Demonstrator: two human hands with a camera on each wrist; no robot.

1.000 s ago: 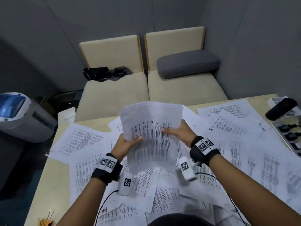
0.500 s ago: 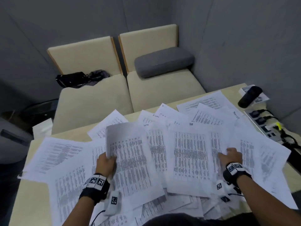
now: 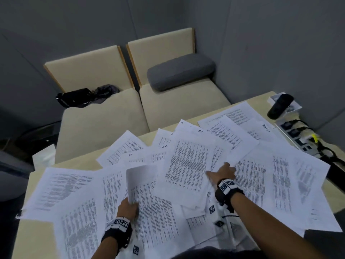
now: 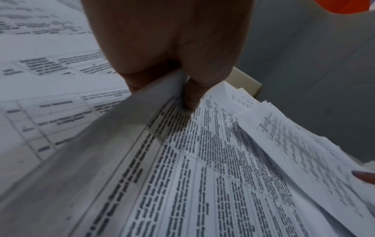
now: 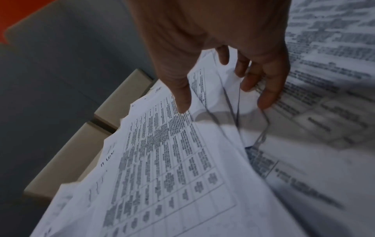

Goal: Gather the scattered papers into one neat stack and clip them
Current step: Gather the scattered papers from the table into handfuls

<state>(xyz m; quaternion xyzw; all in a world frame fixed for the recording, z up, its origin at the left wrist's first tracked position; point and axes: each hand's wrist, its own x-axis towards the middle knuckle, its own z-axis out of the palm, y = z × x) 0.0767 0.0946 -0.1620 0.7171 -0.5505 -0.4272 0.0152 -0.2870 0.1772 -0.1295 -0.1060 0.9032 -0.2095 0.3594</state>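
Left grip (image 3: 128, 207): low and left of centre in the head view, pinching the near edge of a printed sheet (image 3: 149, 202); the left wrist view shows the thumb on top of the sheet (image 4: 182, 160) and fingers under it, and the sheet's far end curls up.
Right grip (image 3: 223, 173): right of centre, fingers spread and bent down onto the overlapping papers (image 3: 188, 165); in the right wrist view the fingertips (image 5: 267, 99) touch paper edges and the thumb rests on a tabled page (image 5: 162, 160). Whether any sheet is pinched I cannot tell.
Papers: loose and fanned across most of the table (image 3: 37, 238), overlapping at many angles, not stacked.
Upper right of frame: a power strip (image 3: 296, 135) with plugs and a dark cylinder (image 3: 280, 106) on a small white box.
Beyond the table: two beige seats (image 3: 104, 120), a grey cushion (image 3: 180, 71) on the right one, a black bag (image 3: 76, 97) on the left.
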